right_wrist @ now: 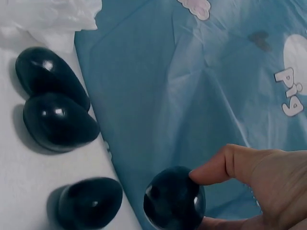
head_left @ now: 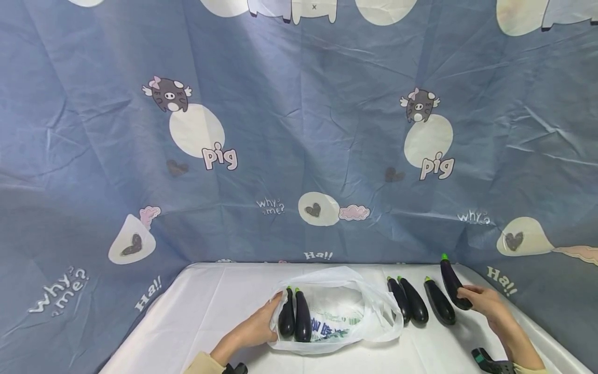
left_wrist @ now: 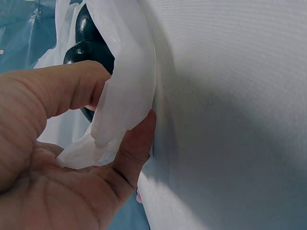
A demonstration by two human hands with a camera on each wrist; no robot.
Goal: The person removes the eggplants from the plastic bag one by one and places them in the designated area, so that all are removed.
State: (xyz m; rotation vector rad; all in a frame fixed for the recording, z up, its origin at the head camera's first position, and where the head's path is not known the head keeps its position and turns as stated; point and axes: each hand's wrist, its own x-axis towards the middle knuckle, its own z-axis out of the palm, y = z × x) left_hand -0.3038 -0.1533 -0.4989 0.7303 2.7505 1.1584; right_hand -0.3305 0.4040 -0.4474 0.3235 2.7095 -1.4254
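My right hand (head_left: 483, 300) pinches the thick end of a dark eggplant (head_left: 451, 280), its green stem pointing up and away. In the right wrist view the thumb and a finger press the sides of that eggplant (right_wrist: 173, 199). At the left edge of a white plastic bag (head_left: 327, 345), my left hand (head_left: 259, 323) grips the bag's rim; in the left wrist view the film (left_wrist: 127, 62) runs between thumb and fingers. Inside the bag two eggplants lie side by side, a left one (head_left: 286, 317) and a right one (head_left: 303, 318).
Three more eggplants rest on the white table (head_left: 219, 291) right of the bag: a pair lying together (head_left: 413, 301) and a single one (head_left: 439, 301) nearest my right hand. A blue patterned curtain (head_left: 299, 130) hangs behind the table and along both sides.
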